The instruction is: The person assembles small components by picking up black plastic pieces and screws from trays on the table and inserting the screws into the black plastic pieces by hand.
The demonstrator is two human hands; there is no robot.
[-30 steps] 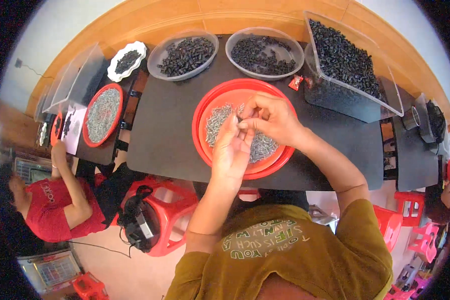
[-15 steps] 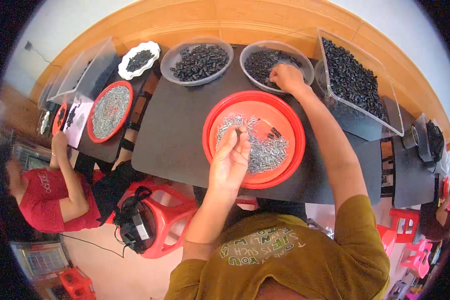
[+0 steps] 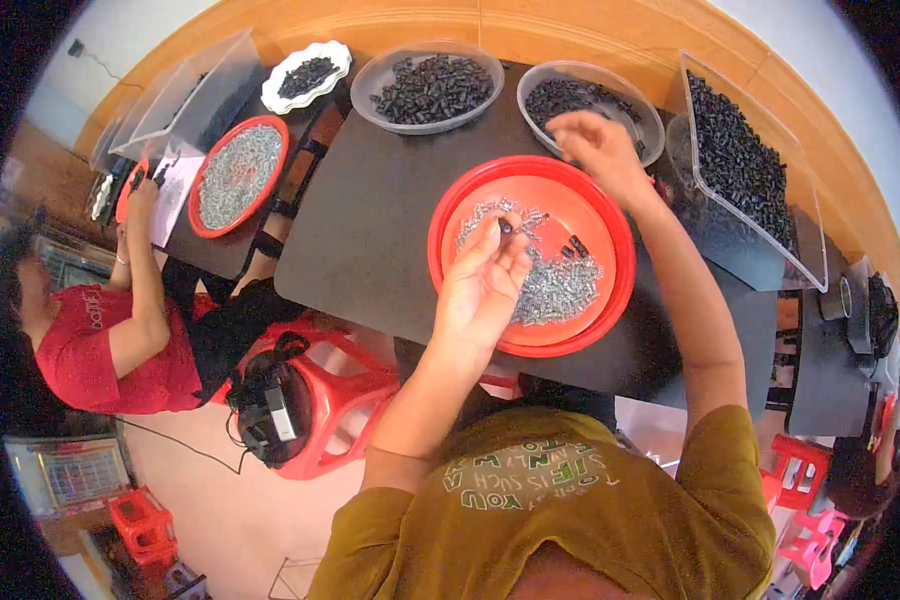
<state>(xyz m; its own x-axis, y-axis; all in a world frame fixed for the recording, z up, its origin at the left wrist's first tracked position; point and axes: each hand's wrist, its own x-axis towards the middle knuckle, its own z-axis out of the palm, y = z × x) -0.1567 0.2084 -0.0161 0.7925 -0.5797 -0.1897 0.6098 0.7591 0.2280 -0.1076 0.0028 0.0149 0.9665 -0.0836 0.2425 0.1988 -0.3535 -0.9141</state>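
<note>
My left hand (image 3: 482,285) is raised palm up over the red round tray (image 3: 620,290). Its thumb and fingers pinch a small black cylindrical piece (image 3: 506,227). Silvery metal pins (image 3: 560,292) are heaped inside the tray, with a few black pieces (image 3: 574,247) lying on the right of the heap. My right hand (image 3: 606,155) hovers at the near edge of the clear plastic bowl (image 3: 658,142), which holds small black pieces (image 3: 580,97). Its fingers are curled together, and whatever lies between the fingertips is too small to make out.
Another clear bowl (image 3: 362,98) of black pieces stands left of mine. A large clear bin (image 3: 705,195) full of black pieces is at the right. Leftward, a person in red (image 3: 100,345) works beside a red tray (image 3: 196,212) of pins. A red stool (image 3: 330,410) stands below the table edge.
My right hand has lifted out of the black pieces and drawn back toward the bowl's near edge. My left hand still pinches its piece. The whole view has shifted slightly.
</note>
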